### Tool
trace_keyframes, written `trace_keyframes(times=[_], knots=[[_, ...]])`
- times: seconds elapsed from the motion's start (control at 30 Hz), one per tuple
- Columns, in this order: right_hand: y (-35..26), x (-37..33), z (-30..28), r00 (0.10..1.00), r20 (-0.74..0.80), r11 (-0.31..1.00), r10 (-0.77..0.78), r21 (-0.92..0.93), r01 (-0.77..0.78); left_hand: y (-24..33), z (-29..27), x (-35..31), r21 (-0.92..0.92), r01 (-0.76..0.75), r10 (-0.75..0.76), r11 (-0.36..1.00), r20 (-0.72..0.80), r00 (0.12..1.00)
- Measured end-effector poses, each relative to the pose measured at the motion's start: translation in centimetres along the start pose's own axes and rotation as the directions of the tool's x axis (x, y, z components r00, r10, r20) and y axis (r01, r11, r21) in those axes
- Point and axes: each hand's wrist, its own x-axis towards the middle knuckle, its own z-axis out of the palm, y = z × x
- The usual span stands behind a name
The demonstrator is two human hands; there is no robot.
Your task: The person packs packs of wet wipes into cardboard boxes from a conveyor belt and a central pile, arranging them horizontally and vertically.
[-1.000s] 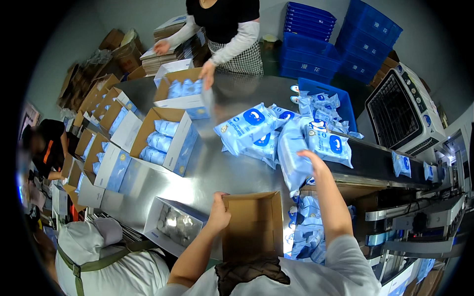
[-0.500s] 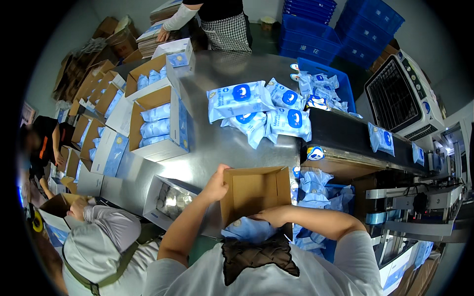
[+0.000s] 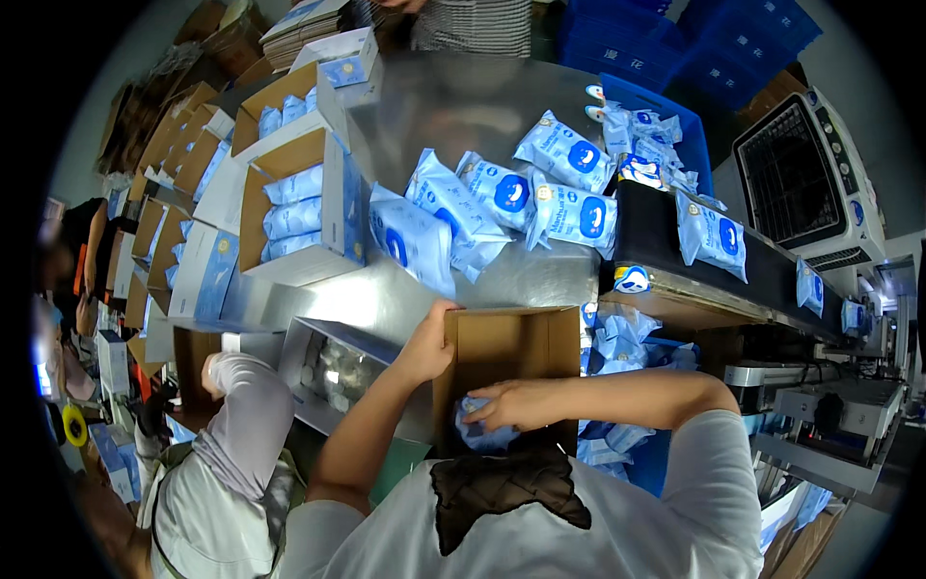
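We are seeing only part of the blue pack [image 3: 477, 439] in the open carton [image 3: 511, 338]: the right hand [image 3: 506, 405] is covering its top, and we are not making out whether that hand is gripping. Dark brown cloth [image 3: 511, 492] is hiding the carton's near wall. Glare is masking the contents [image 3: 336, 376] of a white box [image 3: 362, 338]. Across the worktop [image 3: 415, 106], the upper edge is cutting off a person in checked cloth [image 3: 473, 29] and blue crates [image 3: 627, 39]. Far left, a person in black [image 3: 85, 236] is appearing blurred.
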Motion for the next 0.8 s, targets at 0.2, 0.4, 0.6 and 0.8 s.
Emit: trace_keyframes(times=[0.2,0.4,0.6,0.8], knots=[[-5.4,1.3,-7.0,0.985,0.037,0.984,0.170,0.054,-0.171,0.0,-0.1,0.1,0.110,-0.066,0.070,0.992,-0.037,0.997],[2.4,8.5,6.2,0.580,0.475,0.720,0.662,-0.189,-0.668,0.6,0.7,0.7,0.017,0.011,-0.010,1.000,-0.040,0.999],[0.6,5.3,-5.1,0.890,0.413,0.885,0.191,0.320,-0.338,-0.7,-0.7,0.3,-0.252,0.031,-0.109,0.967,-0.302,0.947],[16.2,5.7,-19.2,0.262,-0.482,0.403,0.836,0.217,-0.889,-5.0,-1.8,10.2,-0.181,0.729,-0.543,0.660,-0.786,0.296]])
